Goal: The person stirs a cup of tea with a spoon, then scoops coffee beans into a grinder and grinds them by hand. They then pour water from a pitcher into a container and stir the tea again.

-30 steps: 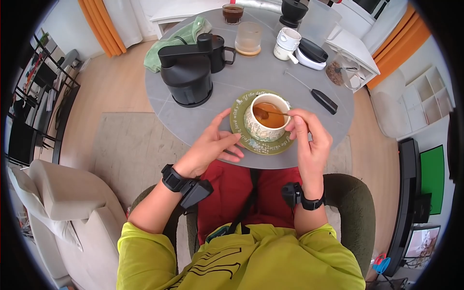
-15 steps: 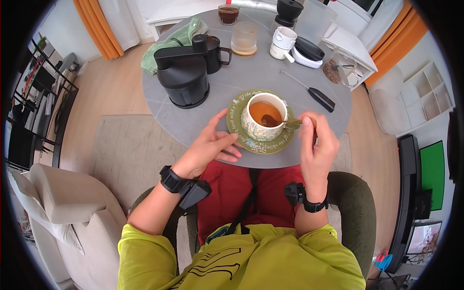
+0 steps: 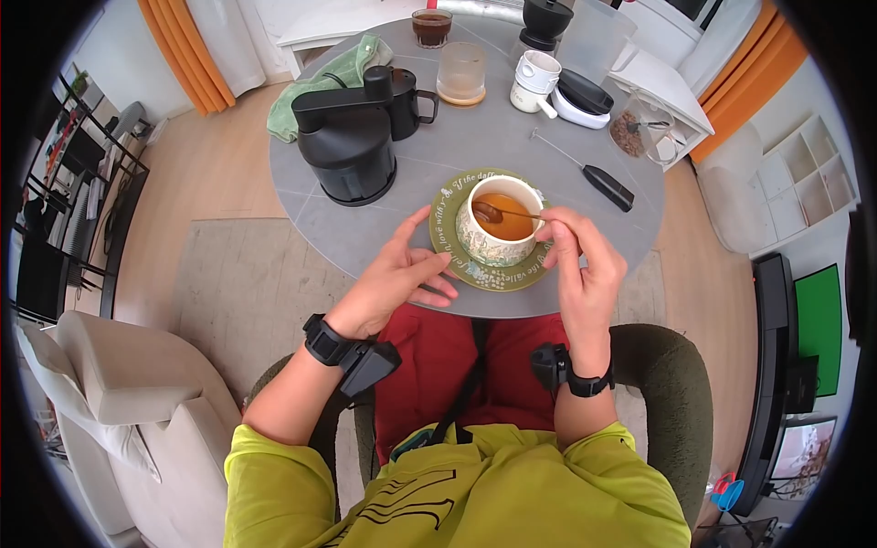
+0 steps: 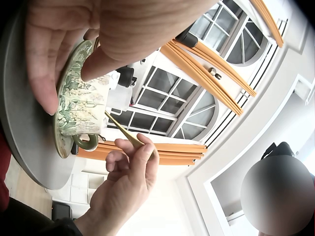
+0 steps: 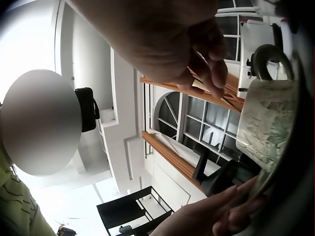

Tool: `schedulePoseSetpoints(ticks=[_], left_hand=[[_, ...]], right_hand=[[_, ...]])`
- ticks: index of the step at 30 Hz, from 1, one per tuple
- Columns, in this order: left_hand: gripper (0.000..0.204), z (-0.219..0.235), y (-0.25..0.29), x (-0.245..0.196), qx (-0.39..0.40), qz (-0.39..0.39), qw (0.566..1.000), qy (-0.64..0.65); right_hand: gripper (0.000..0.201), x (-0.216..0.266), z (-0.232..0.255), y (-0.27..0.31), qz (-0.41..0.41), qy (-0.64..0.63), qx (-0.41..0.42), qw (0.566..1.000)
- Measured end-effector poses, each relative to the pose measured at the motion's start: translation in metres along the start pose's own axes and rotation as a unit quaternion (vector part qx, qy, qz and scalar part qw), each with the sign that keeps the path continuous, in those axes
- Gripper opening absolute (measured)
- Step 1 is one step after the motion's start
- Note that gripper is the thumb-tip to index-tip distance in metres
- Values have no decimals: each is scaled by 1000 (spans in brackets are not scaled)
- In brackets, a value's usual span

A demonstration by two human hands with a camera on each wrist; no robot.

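A white cup with a floral pattern (image 3: 484, 248) holds amber-brown liquid and stands on a green saucer (image 3: 445, 222) near the table's front edge. Between thumb and fingers the right hand (image 3: 589, 265) pinches a gold spoon (image 4: 120, 128); its bowl lies in the liquid at the cup's left side. The left hand (image 3: 388, 279) rests at the saucer's left edge, fingers spread and thumb toward the cup. In the left wrist view the cup's green handle (image 4: 87, 142) shows on the side toward the right hand.
A black kettle-like appliance (image 3: 347, 151) and green cloth (image 3: 301, 91) stand back left. Behind are a glass of dark drink (image 3: 431, 29), a frosted glass (image 3: 461, 71), white cups (image 3: 533, 82) and a scale (image 3: 582, 99). A black-handled whisk (image 3: 607, 187) lies right.
Over the last half second the right hand has moved left toward the cup, and the spoon's bowl has shifted from the cup's near side to its left. The left hand has stayed in place.
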State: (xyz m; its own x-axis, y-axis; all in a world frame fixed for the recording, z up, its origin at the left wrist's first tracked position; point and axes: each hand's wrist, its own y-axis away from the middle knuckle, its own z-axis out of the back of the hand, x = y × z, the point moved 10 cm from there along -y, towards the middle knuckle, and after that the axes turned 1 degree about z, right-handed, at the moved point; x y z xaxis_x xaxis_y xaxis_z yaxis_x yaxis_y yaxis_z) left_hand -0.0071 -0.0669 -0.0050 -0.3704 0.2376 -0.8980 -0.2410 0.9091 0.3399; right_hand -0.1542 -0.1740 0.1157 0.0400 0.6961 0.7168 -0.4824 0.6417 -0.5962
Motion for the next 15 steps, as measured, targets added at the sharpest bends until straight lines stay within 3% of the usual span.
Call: schedulePoseSetpoints(ticks=[5,7,10,15], left_hand=[[70,0,0,0,4,-2,1000,0],[70,0,0,0,1,-1,1000,-1],[70,0,0,0,2,-3,1000,-2],[71,0,0,0,0,-1,1000,-4]], right_hand=[[10,-1,4,-3,10,40,-5,999],[7,2,12,-2,54,104,-40,992],[6,3,22,-1,49,117,-69,990],[6,2,23,3,8,92,-49,995]])
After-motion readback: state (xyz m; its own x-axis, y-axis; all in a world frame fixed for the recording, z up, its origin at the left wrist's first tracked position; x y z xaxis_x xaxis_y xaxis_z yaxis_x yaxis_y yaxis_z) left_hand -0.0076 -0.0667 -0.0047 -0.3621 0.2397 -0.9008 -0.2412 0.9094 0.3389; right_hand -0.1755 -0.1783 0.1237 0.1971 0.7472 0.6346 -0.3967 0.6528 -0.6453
